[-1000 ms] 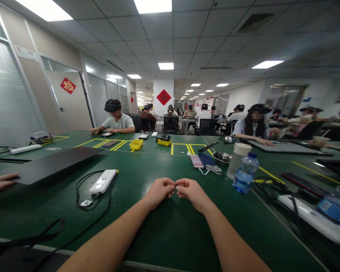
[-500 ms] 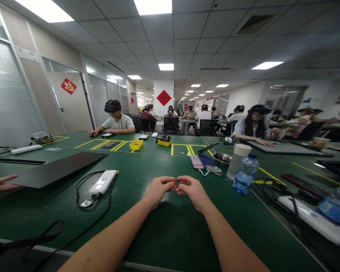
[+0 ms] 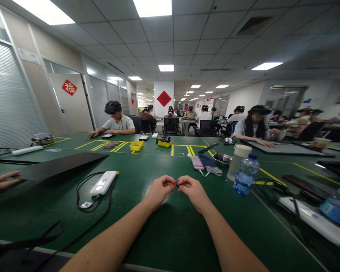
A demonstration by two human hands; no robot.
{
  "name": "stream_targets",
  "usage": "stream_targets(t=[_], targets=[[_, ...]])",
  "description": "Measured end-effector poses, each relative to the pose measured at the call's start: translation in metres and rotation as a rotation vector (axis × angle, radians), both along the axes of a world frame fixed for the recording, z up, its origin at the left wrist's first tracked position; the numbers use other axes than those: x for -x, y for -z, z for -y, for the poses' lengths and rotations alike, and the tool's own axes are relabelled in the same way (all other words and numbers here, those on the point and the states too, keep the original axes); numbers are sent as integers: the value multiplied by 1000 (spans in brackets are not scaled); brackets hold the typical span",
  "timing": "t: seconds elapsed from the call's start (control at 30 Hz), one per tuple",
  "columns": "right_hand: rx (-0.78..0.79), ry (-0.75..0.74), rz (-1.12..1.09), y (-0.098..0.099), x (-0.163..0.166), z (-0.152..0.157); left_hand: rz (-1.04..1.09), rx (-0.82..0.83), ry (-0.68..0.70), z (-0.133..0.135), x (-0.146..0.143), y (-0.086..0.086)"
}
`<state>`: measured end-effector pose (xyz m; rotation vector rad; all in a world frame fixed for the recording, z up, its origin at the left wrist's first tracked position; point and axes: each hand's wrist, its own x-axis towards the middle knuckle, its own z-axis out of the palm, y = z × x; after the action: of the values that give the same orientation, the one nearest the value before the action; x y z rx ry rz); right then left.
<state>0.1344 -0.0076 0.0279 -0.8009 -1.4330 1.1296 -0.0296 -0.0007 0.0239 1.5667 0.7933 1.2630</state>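
Note:
Just above the green table [image 3: 119,223], my two hands meet fingertip to fingertip in the middle of the view. My left hand [image 3: 160,190] pinches a small orange-red piece [image 3: 174,184], too small to name. My right hand [image 3: 193,192] is closed in a pinch close against it, with a tiny dark bit at its fingertips whose kind I cannot make out. Fingers cover most of what lies between the hands.
A white power bank [image 3: 104,183] with a black cable lies to the left. Another person's hand [image 3: 2,182] holds a dark board [image 3: 62,166]. Right of my hands stand a water bottle [image 3: 246,173] and a whitish cup [image 3: 238,160]. Farther back are a metal bowl [image 3: 228,160] and yellow trays [image 3: 136,146].
My fingers have shifted slightly around the small piece, and more of its orange-red shows. The dark board at the left has tilted a little in the other person's hand.

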Motion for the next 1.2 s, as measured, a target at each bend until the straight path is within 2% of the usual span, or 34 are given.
stream_targets(t=[0.27, 0.43, 0.6, 0.73, 0.9, 1.03, 1.13, 1.2], targets=[[45, -33, 17, -1, 2, 3, 14, 11, -18, 0, -2, 4], [42, 35, 98, 3, 0, -1, 1, 43, -32, -1, -1, 5], [37, 50, 28, 2, 0, -2, 88, 94, -19, 2, -3, -1], [33, 29, -44, -2, 2, -1, 75, 91, -11, 2, -3, -1], [23, 66, -7, -1, -1, -2, 51, 56, -47, 1, -2, 1], [17, 7, 45, 2, -1, -1, 41, 68, -35, 0, -2, 2], [92, -77, 94, 4, 2, 1, 50, 99, -4, -2, -2, 5], [122, -81, 111, 5, 3, 1, 43, 99, -11, -3, -2, 7]])
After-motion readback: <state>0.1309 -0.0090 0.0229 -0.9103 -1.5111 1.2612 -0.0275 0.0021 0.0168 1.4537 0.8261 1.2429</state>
